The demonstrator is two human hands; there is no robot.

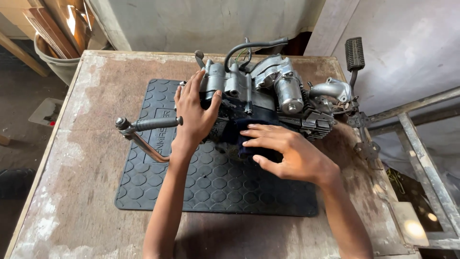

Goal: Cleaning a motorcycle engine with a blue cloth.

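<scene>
The left hand (195, 115) forms the grip on the near left end of the small motorcycle engine (268, 96): fingers spread and pointing up the casing, thumb wrapped onto the casing edge, palm against the metal. The engine body extends from this grip to the right and away from the person. The right hand (287, 151) lies flat, fingers extended and slightly spread, pressing a dark blue cloth (249, 136) against the near lower face of the engine, just right of the left-hand grip; it closes around nothing. Left of the grip, a kick lever (148, 125) with a ribbed sleeve projects outward. Beneath both hands and the engine lies a black rubber mat (206, 187) with a hexagon pattern, resting on the worn surface (81, 144). Beyond the engine's far right end, a pedal (354, 53) on a thin arm stands upright.
</scene>
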